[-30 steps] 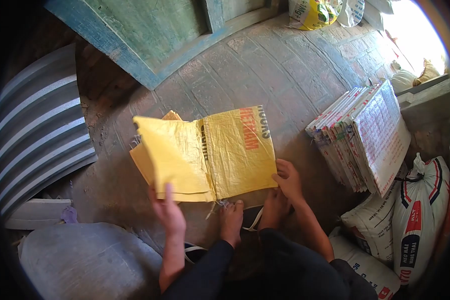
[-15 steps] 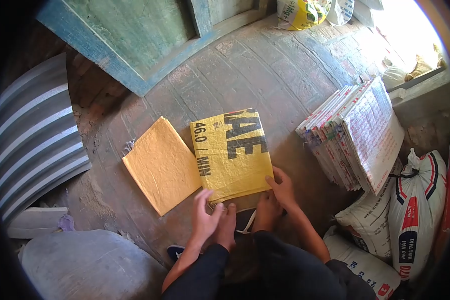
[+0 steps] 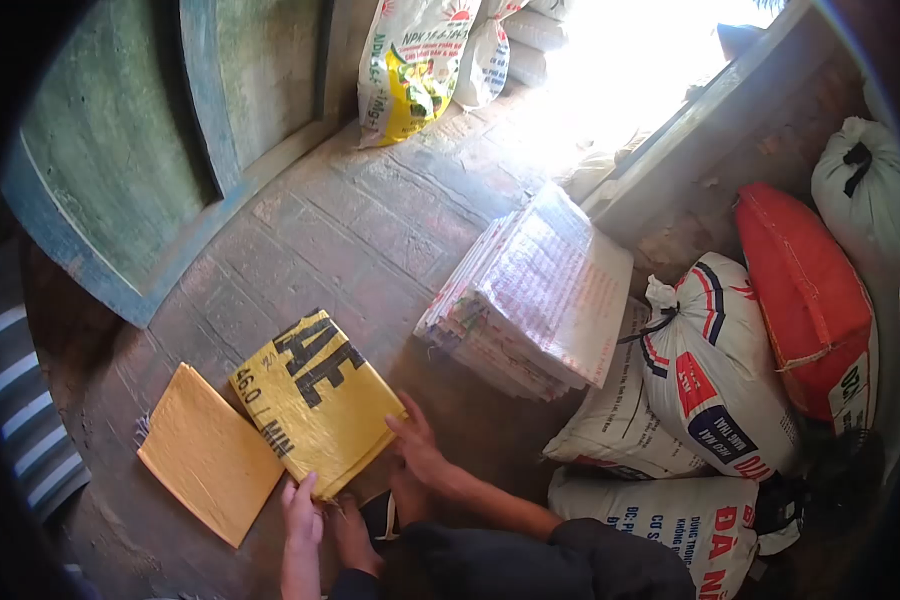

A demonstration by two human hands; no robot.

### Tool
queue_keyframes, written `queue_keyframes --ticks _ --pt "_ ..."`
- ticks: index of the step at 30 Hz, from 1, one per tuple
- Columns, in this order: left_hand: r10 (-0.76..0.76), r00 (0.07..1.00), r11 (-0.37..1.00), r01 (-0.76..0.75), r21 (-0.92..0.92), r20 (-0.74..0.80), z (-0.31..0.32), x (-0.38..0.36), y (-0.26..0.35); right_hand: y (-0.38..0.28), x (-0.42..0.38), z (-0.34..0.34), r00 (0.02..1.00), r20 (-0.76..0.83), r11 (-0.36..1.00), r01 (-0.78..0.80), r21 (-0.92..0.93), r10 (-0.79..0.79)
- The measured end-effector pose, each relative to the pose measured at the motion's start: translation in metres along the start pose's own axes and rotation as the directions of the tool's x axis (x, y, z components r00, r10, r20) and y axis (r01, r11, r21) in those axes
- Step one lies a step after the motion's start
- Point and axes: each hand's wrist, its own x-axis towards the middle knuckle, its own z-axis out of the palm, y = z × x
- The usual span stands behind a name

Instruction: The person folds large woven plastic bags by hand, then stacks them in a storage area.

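Note:
A folded yellow woven sack [image 3: 335,410] with large black print lies in front of me, beside my bare feet. My left hand [image 3: 302,510] grips its near left corner, fingers closed at the edge. At the right edge, my right hand [image 3: 419,440] holds the same sack, its fingertips partly hidden. A folded orange sack [image 3: 210,455] lies flat to the left, its right edge close against the yellow one. Right of my hands, a stack of folded white printed sacks [image 3: 550,290] stands on the floor, tilted.
Filled white sacks [image 3: 715,375] crowd the right side, with a red sack [image 3: 800,300] behind them. A blue-green wooden door [image 3: 120,160] stands at upper left, and corrugated metal [image 3: 35,410] below it. A printed bag [image 3: 415,70] stands at the back on the brick floor [image 3: 370,230].
My view has swung right, so things appear further left and more filled sacks show. My left hand has closed on the near corner of the yellow sack; my right hand stays at its right edge.

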Motion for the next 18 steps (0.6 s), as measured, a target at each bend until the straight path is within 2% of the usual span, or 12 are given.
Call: queue_keyframes --ticks 1,4,5,7,8,11,13,15,17,18 --pt "-0.085 0.995 0.991 0.090 -0.098 0.052 0.011 -0.006 0.004 0.003 -0.007 0.006 0.999 -0.012 0.982 -0.037 0.183 0.040" --pt "-0.234 0.948 0.943 0.275 -0.187 0.217 0.029 -0.017 -0.007 0.002 -0.027 0.016 0.956 0.121 0.925 -0.291 0.246 0.269" --pt "-0.271 0.932 0.928 0.319 -0.191 0.241 0.035 -0.023 -0.011 0.004 -0.027 0.017 0.964 0.069 0.953 -0.264 0.150 0.256" --pt "-0.282 0.923 0.946 0.313 -0.083 0.264 0.044 -0.040 -0.006 0.011 -0.027 0.011 0.975 -0.038 0.974 -0.222 -0.035 0.220" --pt "-0.291 0.917 0.950 0.311 -0.031 0.273 0.046 -0.046 -0.003 0.012 -0.024 0.005 0.992 -0.017 0.981 -0.123 -0.150 0.122" --pt "-0.295 0.918 0.950 0.251 0.188 0.265 0.019 -0.045 -0.024 -0.070 -0.048 0.054 0.998 0.049 0.997 0.038 -0.071 -0.035" --pt "-0.313 0.921 0.920 0.234 0.315 0.230 0.018 -0.048 -0.023 -0.100 -0.030 0.035 0.959 0.163 0.884 0.278 -0.376 -0.233" --pt "-0.334 0.913 0.899 0.234 0.370 0.234 0.004 -0.044 -0.030 -0.149 -0.038 0.043 0.889 0.154 0.811 0.457 -0.365 -0.431" --pt "-0.295 0.926 0.917 0.206 0.341 0.233 0.010 -0.050 -0.026 -0.179 -0.038 0.031 0.775 -0.019 0.730 0.587 -0.351 -0.632" --pt "-0.292 0.927 0.920 0.207 0.332 0.233 0.012 -0.052 -0.024 -0.200 -0.040 0.046 0.679 -0.183 0.702 0.673 -0.231 -0.711"
